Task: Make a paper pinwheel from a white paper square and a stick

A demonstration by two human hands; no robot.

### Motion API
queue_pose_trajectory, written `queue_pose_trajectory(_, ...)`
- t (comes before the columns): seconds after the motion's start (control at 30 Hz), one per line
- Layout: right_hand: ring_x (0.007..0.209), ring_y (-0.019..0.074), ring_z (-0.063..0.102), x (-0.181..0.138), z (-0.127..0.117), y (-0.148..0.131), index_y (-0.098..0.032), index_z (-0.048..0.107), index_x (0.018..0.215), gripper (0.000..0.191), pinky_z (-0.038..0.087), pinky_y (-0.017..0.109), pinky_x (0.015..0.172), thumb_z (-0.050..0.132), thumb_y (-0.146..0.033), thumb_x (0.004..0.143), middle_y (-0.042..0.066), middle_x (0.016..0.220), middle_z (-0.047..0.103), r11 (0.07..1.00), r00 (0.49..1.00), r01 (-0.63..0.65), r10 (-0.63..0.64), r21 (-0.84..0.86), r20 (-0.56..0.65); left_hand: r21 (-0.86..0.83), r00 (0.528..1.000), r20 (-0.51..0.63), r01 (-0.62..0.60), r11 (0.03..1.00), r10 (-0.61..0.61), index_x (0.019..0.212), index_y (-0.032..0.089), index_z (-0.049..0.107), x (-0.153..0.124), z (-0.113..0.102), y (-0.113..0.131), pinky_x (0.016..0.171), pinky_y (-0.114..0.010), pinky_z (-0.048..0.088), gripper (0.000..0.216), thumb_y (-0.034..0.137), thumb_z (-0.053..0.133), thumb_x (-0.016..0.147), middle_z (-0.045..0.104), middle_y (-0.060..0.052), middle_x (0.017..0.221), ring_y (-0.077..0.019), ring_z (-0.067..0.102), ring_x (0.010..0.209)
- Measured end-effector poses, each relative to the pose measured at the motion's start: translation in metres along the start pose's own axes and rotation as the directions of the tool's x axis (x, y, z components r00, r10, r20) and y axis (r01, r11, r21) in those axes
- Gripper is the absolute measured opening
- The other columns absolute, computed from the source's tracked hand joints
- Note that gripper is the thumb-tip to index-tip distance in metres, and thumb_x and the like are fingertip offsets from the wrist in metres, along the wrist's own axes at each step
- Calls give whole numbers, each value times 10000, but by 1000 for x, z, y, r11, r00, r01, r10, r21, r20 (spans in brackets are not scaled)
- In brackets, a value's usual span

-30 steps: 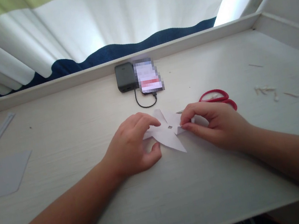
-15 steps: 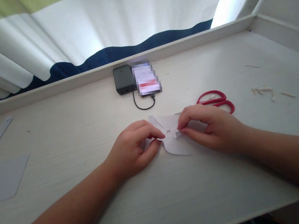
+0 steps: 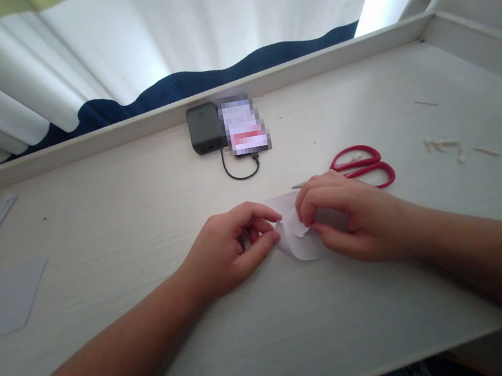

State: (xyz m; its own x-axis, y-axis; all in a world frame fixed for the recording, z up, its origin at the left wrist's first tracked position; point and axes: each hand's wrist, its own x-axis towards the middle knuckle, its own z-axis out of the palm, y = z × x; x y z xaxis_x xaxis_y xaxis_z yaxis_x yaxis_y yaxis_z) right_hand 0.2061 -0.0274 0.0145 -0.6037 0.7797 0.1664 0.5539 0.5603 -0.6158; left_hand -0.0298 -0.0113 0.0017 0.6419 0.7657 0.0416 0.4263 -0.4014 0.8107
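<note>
A small sheet of white paper [image 3: 307, 249] with cut, curling edges lies on the table between my hands. My left hand [image 3: 240, 241] holds the paper's left edge between thumb and index finger. From the other side, my right hand [image 3: 351, 213] pinches a flap of the same sheet that curls up over its middle. The right fingers hide part of the paper. Red-handled scissors [image 3: 386, 173] lie just behind my right hand, their blade tip showing to the left of it.
Toward the back stand a dark power bank [image 3: 204, 130] and a blurred phone [image 3: 245, 128], joined by a short cable [image 3: 242, 178]. Cotton bits [image 3: 443, 143] and thin sticks [image 3: 485, 151] lie at right. More paper [image 3: 7, 299] rests at left. A raised ledge [image 3: 125, 129] borders the table.
My right hand has drawn its flap toward the middle, so the paper now curls over and covers the small slit seen there before. My left fingers have shifted slightly along the edge.
</note>
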Motion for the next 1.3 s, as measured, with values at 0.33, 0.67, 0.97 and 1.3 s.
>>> queue_pose_trajectory(0.33,866,254,543,-13,-49,49,-196,608,877,124,438,417,797,534,-273,814,97,966,608,821,962,-266,257,-506,-89,93,989,-118,-80,993,90,968,211,643,0,-3,-2,719,-251,471,153,160,561,850,668,-4,890,-111,598,773)
queue_pose_trajectory(0.67,749,235,587,-20,-60,68,-203,676,813,231,476,394,685,479,-316,856,107,964,633,749,919,-373,381,-548,-104,72,963,-269,50,996,-29,1058,246,691,0,-6,0,731,-239,495,268,270,685,791,694,4,855,-112,633,768)
queue_pose_trajectory(0.97,852,240,616,-14,-49,66,-208,692,966,270,497,405,764,475,-354,897,79,952,674,840,947,-306,315,-447,-56,-119,930,-264,231,966,-255,1039,232,685,-1,-4,-1,669,-273,526,304,330,709,752,725,-10,808,-162,670,725)
queue_pose_trajectory(1.3,906,249,623,-18,-39,56,-224,679,1035,248,506,452,827,505,-248,859,83,1039,665,820,951,-301,297,-487,-87,-20,916,-364,171,985,-167,870,229,736,2,-8,0,713,-310,514,135,281,708,750,712,-40,809,-177,647,762)
